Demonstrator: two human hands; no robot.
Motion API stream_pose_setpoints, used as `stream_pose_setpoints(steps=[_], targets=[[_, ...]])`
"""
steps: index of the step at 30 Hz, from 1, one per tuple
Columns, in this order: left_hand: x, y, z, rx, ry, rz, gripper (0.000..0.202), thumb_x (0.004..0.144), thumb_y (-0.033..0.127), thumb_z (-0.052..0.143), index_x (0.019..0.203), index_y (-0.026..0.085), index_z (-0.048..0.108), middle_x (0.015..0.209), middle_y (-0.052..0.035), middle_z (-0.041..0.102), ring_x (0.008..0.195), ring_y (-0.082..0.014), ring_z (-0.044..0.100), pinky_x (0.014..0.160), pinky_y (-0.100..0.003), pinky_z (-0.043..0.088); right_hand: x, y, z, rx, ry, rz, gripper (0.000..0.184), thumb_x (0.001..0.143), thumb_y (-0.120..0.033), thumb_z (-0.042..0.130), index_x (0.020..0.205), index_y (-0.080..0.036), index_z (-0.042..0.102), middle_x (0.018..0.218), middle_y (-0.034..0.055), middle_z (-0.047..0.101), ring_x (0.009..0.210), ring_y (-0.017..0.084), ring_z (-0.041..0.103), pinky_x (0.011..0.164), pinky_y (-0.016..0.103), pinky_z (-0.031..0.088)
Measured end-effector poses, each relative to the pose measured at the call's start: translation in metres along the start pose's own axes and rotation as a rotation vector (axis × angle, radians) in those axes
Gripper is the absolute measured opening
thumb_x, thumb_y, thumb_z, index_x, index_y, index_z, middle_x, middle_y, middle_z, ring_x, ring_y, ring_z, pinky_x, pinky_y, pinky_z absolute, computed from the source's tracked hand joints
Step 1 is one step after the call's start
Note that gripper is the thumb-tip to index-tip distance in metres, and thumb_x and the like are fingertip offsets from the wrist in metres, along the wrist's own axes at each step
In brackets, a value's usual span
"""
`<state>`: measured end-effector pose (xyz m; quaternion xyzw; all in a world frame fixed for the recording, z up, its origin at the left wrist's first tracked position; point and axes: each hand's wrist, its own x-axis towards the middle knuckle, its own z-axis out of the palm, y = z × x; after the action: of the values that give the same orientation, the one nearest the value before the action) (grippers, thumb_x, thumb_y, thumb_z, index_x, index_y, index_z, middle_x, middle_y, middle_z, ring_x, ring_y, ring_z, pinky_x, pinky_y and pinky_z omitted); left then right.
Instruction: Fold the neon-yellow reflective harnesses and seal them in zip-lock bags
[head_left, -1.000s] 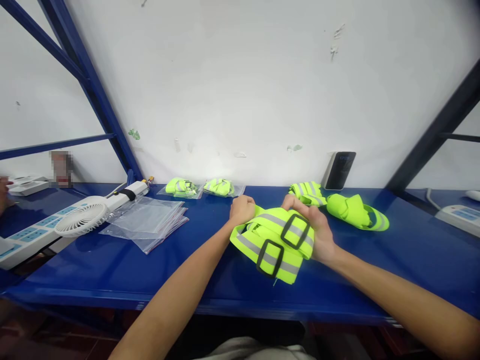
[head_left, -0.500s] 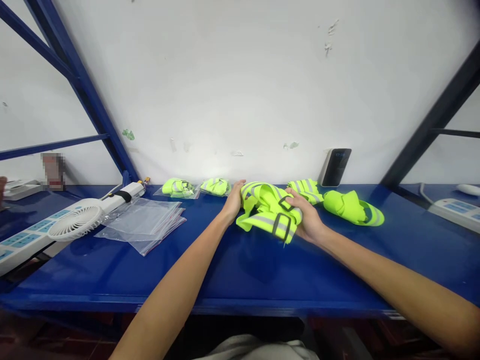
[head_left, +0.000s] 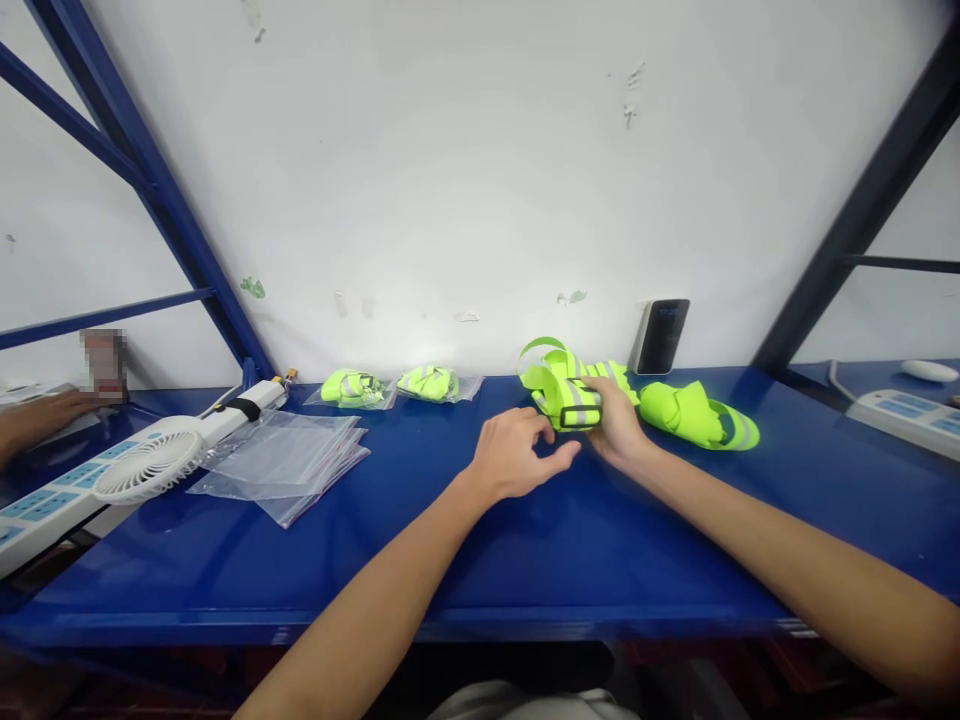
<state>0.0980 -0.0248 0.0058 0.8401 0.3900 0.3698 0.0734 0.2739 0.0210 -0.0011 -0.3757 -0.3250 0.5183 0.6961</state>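
In the head view, my right hand (head_left: 616,425) grips a folded neon-yellow reflective strap (head_left: 551,392) with grey stripes and a black buckle (head_left: 580,415) at its front. One loop of the strap stands up at the back. My left hand (head_left: 517,455) is at the bundle's lower left, thumb held away from the curled fingers; whether its fingertips touch the strap I cannot tell. Just behind the right hand lies another folded yellow strap (head_left: 615,376), partly hidden. To the right rests a rolled yellow strap (head_left: 694,415).
Two bagged yellow straps (head_left: 352,388) lie near the wall. Clear zip bags (head_left: 289,455) are stacked at left, beside a white fan (head_left: 150,465) and a power strip (head_left: 56,490). A black-fronted device (head_left: 661,337) leans at the wall. Another person's hand (head_left: 49,415) shows far left.
The strap has gone from a loose, spread bundle to a more compact fold. My left hand has left its far left side and come nearer, to the front. Another person's hand has come further into view.
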Motion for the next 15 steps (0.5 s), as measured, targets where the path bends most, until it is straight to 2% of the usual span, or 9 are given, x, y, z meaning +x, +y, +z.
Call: stream_pose_setpoints(steps=[2,5,8,12,15], targets=[[0.0,0.006,0.009,0.011,-0.009,-0.053,0.037,0.077,0.057,0.064,0.073,0.02,0.062,0.073,-0.0017,0.062,0.067,-0.0159,0.055,0.065,-0.029,0.039,-0.004,0.003,0.002,-0.074,0.014,-0.093,0.03,0.068,-0.031,0.075,0.076,-0.025,0.047,0.06,-0.0084,0.055,0.053,0.014,0.058,0.044,0.025,0.05],[0.002,0.008,0.011,0.028,0.087,-0.159,0.039,0.083,0.056,0.058,0.073,0.019,0.061,0.068,-0.0017,0.06,0.062,-0.0153,0.053,0.061,-0.029,0.036,-0.013,0.008,0.006,-0.196,-0.022,-0.185,0.033,0.068,-0.034,0.076,0.083,-0.025,0.047,0.065,-0.0078,0.057,0.058,0.015,0.06,0.051,0.027,0.054],[0.004,0.001,0.004,-0.044,0.152,-0.203,0.032,0.089,0.049,0.054,0.087,0.018,0.063,0.073,-0.0027,0.061,0.066,-0.0161,0.054,0.064,-0.029,0.038,-0.023,0.008,0.013,-0.248,-0.082,-0.112,0.037,0.07,-0.037,0.074,0.089,-0.026,0.045,0.071,-0.0068,0.059,0.057,0.016,0.061,0.049,0.029,0.056],[0.006,-0.011,-0.001,-0.216,0.185,-0.135,0.029,0.087,0.038,0.06,0.108,0.019,0.06,0.101,-0.007,0.061,0.094,-0.0211,0.056,0.085,-0.032,0.044,-0.033,0.002,0.019,-0.247,-0.201,0.001,0.036,0.071,-0.039,0.072,0.091,-0.028,0.044,0.078,-0.005,0.06,0.059,0.017,0.063,0.041,0.028,0.054],[0.004,-0.016,0.003,-0.234,0.206,-0.128,0.04,0.088,0.034,0.057,0.125,0.017,0.051,0.116,-0.0115,0.053,0.111,-0.0258,0.049,0.1,-0.042,0.039,-0.039,0.001,0.019,-0.25,-0.274,0.048,0.03,0.075,-0.037,0.07,0.094,-0.029,0.048,0.08,-0.004,0.06,0.061,0.017,0.064,0.042,0.028,0.055]])
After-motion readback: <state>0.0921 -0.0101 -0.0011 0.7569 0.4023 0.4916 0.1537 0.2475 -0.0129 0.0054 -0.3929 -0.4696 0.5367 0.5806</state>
